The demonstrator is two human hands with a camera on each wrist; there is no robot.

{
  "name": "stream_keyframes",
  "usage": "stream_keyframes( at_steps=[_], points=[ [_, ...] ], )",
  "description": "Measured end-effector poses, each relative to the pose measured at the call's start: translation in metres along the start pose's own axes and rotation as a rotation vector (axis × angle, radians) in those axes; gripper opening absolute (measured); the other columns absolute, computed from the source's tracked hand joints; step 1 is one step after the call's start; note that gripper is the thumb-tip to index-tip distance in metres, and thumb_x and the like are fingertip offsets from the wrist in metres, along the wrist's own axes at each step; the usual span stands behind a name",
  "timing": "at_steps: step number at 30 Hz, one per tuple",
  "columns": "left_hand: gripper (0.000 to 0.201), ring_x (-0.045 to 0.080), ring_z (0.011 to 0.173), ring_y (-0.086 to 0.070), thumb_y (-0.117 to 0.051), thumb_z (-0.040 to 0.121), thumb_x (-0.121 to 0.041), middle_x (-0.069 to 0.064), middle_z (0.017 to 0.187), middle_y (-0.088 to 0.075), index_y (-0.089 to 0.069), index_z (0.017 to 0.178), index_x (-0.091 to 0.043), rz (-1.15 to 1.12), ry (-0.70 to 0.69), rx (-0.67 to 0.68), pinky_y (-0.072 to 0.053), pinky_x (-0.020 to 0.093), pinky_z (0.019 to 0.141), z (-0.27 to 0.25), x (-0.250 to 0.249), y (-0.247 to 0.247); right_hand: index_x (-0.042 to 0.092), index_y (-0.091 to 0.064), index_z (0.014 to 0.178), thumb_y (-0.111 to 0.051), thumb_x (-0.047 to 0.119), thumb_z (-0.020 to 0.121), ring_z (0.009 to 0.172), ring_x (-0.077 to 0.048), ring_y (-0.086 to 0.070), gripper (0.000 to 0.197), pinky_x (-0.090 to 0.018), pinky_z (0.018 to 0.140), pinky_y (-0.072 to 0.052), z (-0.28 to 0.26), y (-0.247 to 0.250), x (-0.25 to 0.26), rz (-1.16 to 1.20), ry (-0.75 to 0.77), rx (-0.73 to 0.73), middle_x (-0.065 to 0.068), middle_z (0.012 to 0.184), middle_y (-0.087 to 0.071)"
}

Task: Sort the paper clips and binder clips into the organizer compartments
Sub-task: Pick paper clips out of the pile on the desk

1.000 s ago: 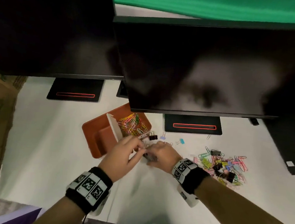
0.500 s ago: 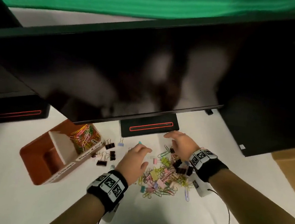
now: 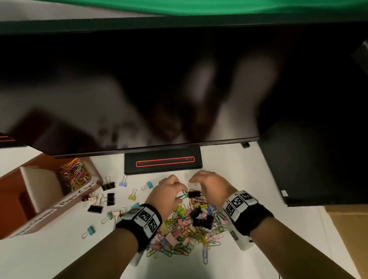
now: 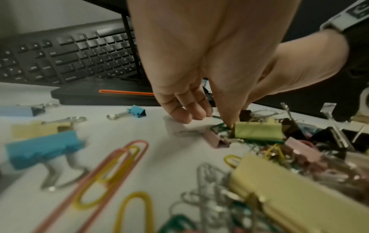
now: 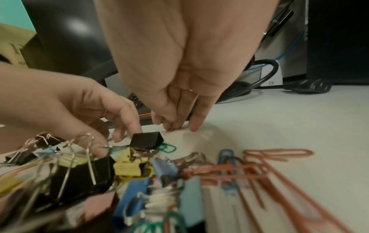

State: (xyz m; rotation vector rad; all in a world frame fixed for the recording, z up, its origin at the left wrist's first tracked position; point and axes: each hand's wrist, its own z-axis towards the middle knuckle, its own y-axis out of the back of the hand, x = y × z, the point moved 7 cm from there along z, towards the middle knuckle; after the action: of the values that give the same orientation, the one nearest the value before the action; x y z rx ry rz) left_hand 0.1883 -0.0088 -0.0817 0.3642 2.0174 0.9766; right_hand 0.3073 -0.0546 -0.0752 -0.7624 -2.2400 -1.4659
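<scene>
On the white desk point(image 3: 35, 248), both hands arch fingertips-down over the clip pile point(image 3: 184, 230).

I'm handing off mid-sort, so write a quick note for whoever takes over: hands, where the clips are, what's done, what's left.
Left hand: at the far edge of the mixed pile, thumb tip touching a green paper clip; a firm pinch is not visible.
Right hand: curled fingertips on the white desk just beyond the pile, holding nothing visible.
Done: the orange organizer has coloured paper clips in its far compartment. Its other compartments look empty.
Left: the pile of paper and binder clips, plus loose binder clips between organizer and pile.
</scene>
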Motion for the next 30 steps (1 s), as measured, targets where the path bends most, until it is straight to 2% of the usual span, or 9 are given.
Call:
stream_keyframes(
  at_steps=[3,7,10,13,17,20,24,27,30],
  points=[
    [0.013,0.017,0.097,-0.049,-0.062,0.085,-0.017,-0.002,0.103,-0.05,-0.065,0.098,-0.018,-0.004,-0.007,-0.033,-0.045,0.032,0.09,0.001,0.002,0.001,0.013,-0.061,0.123,-0.047,-0.012,0.082,0.116,-0.019,-0.054,0.05,-0.023,0.103,-0.04,-0.012,0.0,-0.009,0.018,-0.008,0.008,-0.004,0.127,-0.057],
    [0.009,0.018,0.095,-0.05,-0.055,0.087,-0.009,0.001,0.097,-0.055,-0.062,0.09,-0.014,0.057,-0.023,-0.018,-0.044,0.029,0.083,0.003,-0.001,-0.001,0.01,-0.064,0.118,-0.052,-0.008,0.083,0.108,-0.021,-0.058,0.041,-0.016,0.094,-0.038,-0.016,0.001,-0.011,0.047,-0.009,-0.017,-0.006,0.122,-0.056],
    [0.011,0.02,0.09,-0.052,-0.052,0.088,-0.007,0.004,0.092,-0.058,-0.06,0.092,-0.013,0.071,-0.008,-0.014,-0.043,0.027,0.077,0.002,-0.002,0.0,0.009,-0.061,0.12,-0.058,-0.001,0.083,0.105,-0.022,-0.058,0.038,-0.019,0.092,-0.04,-0.013,-0.001,-0.006,0.033,-0.028,0.003,-0.006,0.121,-0.055],
    [0.015,0.021,0.093,-0.054,-0.051,0.09,-0.01,0.005,0.099,-0.058,-0.058,0.102,-0.013,0.073,0.042,0.015,-0.045,0.029,0.082,0.0,0.001,0.0,0.009,-0.063,0.117,-0.061,0.002,0.082,0.103,-0.023,-0.058,0.035,-0.026,0.089,-0.043,-0.011,-0.004,-0.002,0.001,-0.062,0.013,-0.007,0.116,-0.057],
    [0.015,0.02,0.091,-0.055,-0.049,0.09,-0.01,0.005,0.099,-0.055,-0.061,0.099,-0.012,0.062,0.066,0.048,-0.046,0.03,0.083,-0.004,0.003,0.003,0.01,-0.066,0.109,-0.061,0.002,0.081,0.1,-0.023,-0.06,0.029,-0.026,0.085,-0.045,-0.01,-0.003,-0.004,0.019,-0.126,0.018,-0.01,0.11,-0.063],
    [0.006,0.015,0.076,-0.053,-0.058,0.087,-0.012,-0.002,0.088,-0.048,-0.063,0.09,-0.011,-0.04,0.102,-0.087,-0.043,0.023,0.076,-0.01,0.011,0.025,0.009,-0.066,0.108,-0.054,-0.002,0.085,0.099,-0.023,-0.061,0.028,-0.026,0.086,-0.048,-0.01,-0.004,-0.007,0.078,-0.174,0.005,-0.011,0.106,-0.067],
    [0.002,0.014,0.072,-0.055,-0.066,0.082,-0.013,-0.002,0.083,-0.053,-0.065,0.083,-0.012,-0.131,0.165,-0.226,-0.043,0.019,0.071,-0.026,0.029,0.051,0.008,-0.067,0.104,-0.052,-0.004,0.086,0.096,-0.022,-0.062,0.027,-0.022,0.083,-0.047,-0.011,-0.004,-0.011,0.129,-0.197,-0.007,-0.01,0.105,-0.067],
    [0.007,0.011,0.072,-0.054,-0.066,0.081,-0.014,-0.002,0.082,-0.058,-0.063,0.086,-0.017,-0.099,0.188,-0.129,-0.04,0.015,0.064,-0.034,0.039,0.043,0.009,-0.069,0.102,-0.061,-0.003,0.081,0.088,-0.015,-0.057,0.025,-0.02,0.081,-0.046,-0.011,-0.002,-0.013,0.137,-0.195,-0.026,-0.008,0.106,-0.064],
    [0.018,0.009,0.071,-0.052,-0.064,0.082,-0.014,-0.007,0.078,-0.055,-0.06,0.1,-0.02,-0.077,0.176,-0.039,-0.042,0.016,0.066,-0.039,0.041,0.028,0.007,-0.069,0.1,-0.061,-0.004,0.08,0.086,-0.018,-0.059,0.024,-0.022,0.08,-0.049,-0.013,0.001,-0.016,0.181,-0.236,-0.037,-0.012,0.103,-0.068]
  ],
)
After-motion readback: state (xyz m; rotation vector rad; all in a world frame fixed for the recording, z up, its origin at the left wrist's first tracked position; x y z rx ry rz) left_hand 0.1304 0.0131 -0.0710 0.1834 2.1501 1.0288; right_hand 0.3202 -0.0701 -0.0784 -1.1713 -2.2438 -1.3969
